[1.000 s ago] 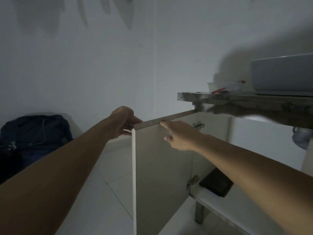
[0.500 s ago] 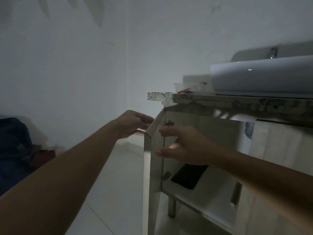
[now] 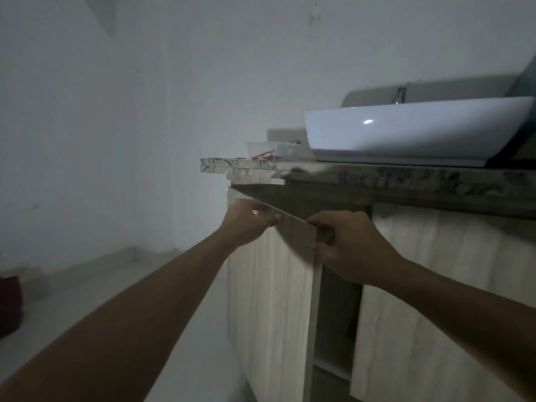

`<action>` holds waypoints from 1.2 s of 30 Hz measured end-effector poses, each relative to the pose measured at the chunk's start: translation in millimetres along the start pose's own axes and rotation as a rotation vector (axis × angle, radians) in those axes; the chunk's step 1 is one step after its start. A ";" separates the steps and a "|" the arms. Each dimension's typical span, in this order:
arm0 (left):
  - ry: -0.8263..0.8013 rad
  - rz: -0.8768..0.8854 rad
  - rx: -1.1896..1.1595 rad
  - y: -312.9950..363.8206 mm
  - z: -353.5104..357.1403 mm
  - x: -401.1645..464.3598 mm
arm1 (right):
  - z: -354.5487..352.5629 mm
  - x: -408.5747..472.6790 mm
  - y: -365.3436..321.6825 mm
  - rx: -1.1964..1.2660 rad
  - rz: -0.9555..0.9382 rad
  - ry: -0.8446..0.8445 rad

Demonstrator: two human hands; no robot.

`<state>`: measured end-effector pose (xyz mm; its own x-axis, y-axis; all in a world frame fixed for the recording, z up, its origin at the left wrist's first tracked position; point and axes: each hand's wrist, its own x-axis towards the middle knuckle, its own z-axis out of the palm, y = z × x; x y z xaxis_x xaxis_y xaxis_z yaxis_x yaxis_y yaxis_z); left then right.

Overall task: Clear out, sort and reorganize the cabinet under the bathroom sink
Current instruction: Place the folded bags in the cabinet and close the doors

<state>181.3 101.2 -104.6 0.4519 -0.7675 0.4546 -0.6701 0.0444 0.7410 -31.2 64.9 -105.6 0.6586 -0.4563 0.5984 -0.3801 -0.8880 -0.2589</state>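
Head view gives me the pale wood-grain cabinet door (image 3: pixel 269 300) under the mottled stone countertop (image 3: pixel 377 177), standing ajar with a dark gap showing on its right. My left hand (image 3: pixel 246 224) sits at the door's top edge on the near outer face, fingers curled over it and thumb beneath, pinching the panel. My right hand (image 3: pixel 348 248) is at the top right corner, fingers bent around the free edge so that the tips disappear behind it; it grips the same door. I judge the two-handed hold is there to steady the panel on its hinges as it swings, since the top edge lies just under the counter overhang.

Right of the gap is the second pale wood-grain door (image 3: pixel 435 300), which looks shut. Through the gap I can make out only a light shelf edge low down; what the cabinet holds is too dark to tell.

On the counter sits a white ceramic basin (image 3: pixel 420 126), with a small clear plastic tub (image 3: pixel 275 150) holding something red just left of it.
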 end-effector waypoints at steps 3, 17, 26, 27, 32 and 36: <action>-0.011 0.081 0.139 2.8 27.5 1.2 | -9.4 -1.0 21.4 -0.056 0.031 0.022; -0.284 0.357 0.786 -7.4 94.8 2.8 | 9.6 -25.5 106.4 -0.868 -0.260 0.216; -0.409 0.332 0.933 10.4 133.3 22.2 | 10.2 -15.7 121.0 -1.221 0.035 -0.168; -0.419 0.326 0.932 12.0 138.7 23.8 | 11.0 -12.7 122.1 -1.235 0.068 -0.222; -0.468 0.236 0.913 15.0 155.7 36.6 | 4.7 -11.6 143.2 -0.980 0.194 -0.252; -0.478 0.215 0.851 9.7 160.9 42.4 | -5.4 -14.2 156.9 -0.956 0.147 -0.130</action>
<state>99.3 -33.8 -157.7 0.1124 -0.9819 0.1522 -0.9930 -0.1167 -0.0193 -103.8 -67.7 -150.6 0.6075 -0.6125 0.5058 -0.7928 -0.4275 0.4344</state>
